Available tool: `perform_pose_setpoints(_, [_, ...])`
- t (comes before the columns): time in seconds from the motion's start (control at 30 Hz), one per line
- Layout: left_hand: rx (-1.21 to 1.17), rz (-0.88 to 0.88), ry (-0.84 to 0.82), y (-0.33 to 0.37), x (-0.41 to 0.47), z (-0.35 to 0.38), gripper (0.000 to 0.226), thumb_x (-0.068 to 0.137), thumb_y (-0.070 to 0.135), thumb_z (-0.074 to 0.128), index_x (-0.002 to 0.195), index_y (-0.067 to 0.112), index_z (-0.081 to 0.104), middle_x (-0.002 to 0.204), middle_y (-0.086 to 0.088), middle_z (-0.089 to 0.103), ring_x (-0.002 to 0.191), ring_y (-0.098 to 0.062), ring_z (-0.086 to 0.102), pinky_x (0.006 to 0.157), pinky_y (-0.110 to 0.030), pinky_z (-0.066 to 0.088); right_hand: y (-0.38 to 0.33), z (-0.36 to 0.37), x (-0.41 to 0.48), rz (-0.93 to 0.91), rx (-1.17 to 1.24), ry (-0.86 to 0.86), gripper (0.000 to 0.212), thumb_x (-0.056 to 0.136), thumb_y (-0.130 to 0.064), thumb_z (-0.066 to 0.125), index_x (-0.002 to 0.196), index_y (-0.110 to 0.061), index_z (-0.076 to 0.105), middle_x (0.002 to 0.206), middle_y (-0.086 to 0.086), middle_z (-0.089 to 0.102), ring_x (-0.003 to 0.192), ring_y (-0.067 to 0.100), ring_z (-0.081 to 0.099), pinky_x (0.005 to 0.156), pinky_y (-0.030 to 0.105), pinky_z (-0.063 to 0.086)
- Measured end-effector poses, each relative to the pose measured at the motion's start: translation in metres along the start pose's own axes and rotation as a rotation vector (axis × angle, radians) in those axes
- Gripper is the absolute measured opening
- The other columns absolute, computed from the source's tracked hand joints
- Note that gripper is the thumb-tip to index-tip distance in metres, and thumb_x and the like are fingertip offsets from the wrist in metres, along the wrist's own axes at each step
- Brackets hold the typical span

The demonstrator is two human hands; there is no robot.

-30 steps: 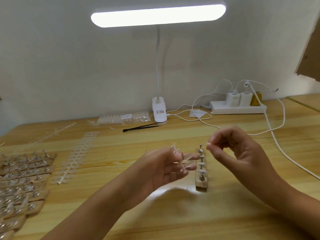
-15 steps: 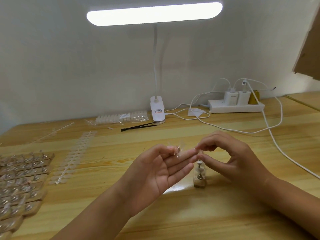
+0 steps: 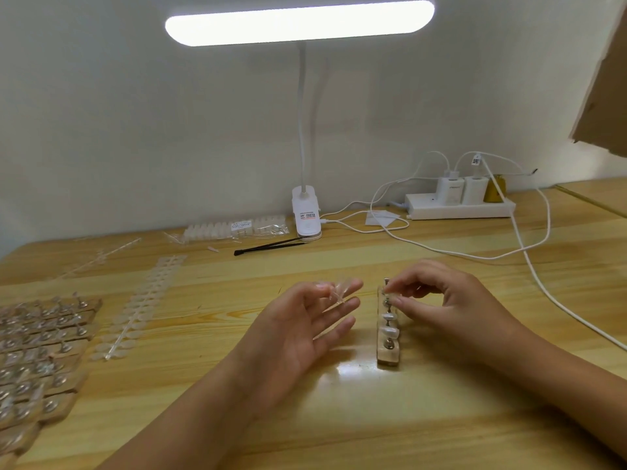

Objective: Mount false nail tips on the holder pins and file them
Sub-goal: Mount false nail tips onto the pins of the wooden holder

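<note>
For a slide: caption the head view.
Right hand presses a nail tip onto the pin holder; left hand holds spare tips.

The scene is recorded by a single wide-angle camera worn on the head, aimed forward and down across the wooden table [image 3: 441,418] toward the white wall [image 3: 135,130]. The left hand [image 3: 305,327] and right hand [image 3: 451,303] are framed close, at centre; the desk lamp [image 3: 298,23] is caught at the top edge.
</note>
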State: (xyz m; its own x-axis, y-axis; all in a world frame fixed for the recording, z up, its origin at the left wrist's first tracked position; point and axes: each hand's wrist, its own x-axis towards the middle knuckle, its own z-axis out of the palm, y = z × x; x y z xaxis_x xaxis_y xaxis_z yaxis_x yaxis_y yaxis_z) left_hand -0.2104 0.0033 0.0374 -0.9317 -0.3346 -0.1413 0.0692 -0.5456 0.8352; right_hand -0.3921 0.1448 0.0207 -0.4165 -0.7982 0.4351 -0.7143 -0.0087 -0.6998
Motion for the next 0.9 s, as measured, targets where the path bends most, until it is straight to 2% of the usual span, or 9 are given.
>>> perform_pose_setpoints(0.2, [-0.042,-0.004,0.061,-0.0038,0.0049,-0.0090,0.026,0.077,0.023,0.067,0.096,0.012,0.054,0.125,-0.006,0.068,0.113,-0.018,0.066,0.091,-0.029,0.057,-0.0014,0.0012,0.0012,0.061,-0.046,-0.013,0.019,0.081,-0.013,0.078,0.088,-0.030,0.073,0.089,-0.012,0.067,0.084,0.005,0.058,0.074,0.012,0.045])
perform_pose_setpoints(0.5, [-0.060,0.014,0.095,-0.0065,0.0046,-0.0068,0.020,0.073,0.020,0.068,0.089,0.011,0.060,0.118,-0.009,0.071,0.098,-0.018,0.070,0.082,-0.027,0.059,-0.0033,0.0014,-0.0008,-0.002,-0.131,-0.053,0.016,0.081,-0.013,0.078,0.090,-0.026,0.074,0.089,-0.013,0.066,0.087,0.006,0.058,0.074,0.016,0.047])
perform_pose_setpoints(0.6, [-0.046,0.008,0.102,-0.0061,0.0046,-0.0041,0.002,0.074,0.013,0.074,0.073,0.015,0.073,0.114,-0.010,0.073,0.093,-0.018,0.070,0.082,-0.026,0.059,-0.0027,0.0016,0.0010,-0.015,-0.138,-0.061,0.016,0.080,-0.011,0.078,0.088,-0.024,0.074,0.088,-0.011,0.067,0.086,0.008,0.058,0.074,0.018,0.047])
perform_pose_setpoints(0.67, [-0.001,0.008,0.104,-0.0069,0.0050,-0.0030,0.010,0.074,0.016,0.072,0.064,0.018,0.075,0.108,-0.009,0.074,0.090,-0.016,0.070,0.083,-0.025,0.058,-0.0029,0.0018,0.0027,-0.005,-0.143,-0.081,0.015,0.080,-0.010,0.078,0.086,-0.024,0.073,0.086,-0.012,0.066,0.085,0.006,0.057,0.074,0.017,0.047])
perform_pose_setpoints(0.9, [0.036,0.050,0.129,-0.0092,0.0044,-0.0017,0.005,0.073,0.018,0.073,0.068,0.019,0.074,0.100,-0.015,0.074,0.079,-0.017,0.071,0.070,-0.024,0.059,-0.0012,0.0012,0.0004,0.032,-0.137,-0.097,0.019,0.082,-0.013,0.077,0.091,-0.030,0.072,0.085,-0.012,0.065,0.081,0.007,0.056,0.072,0.016,0.046])
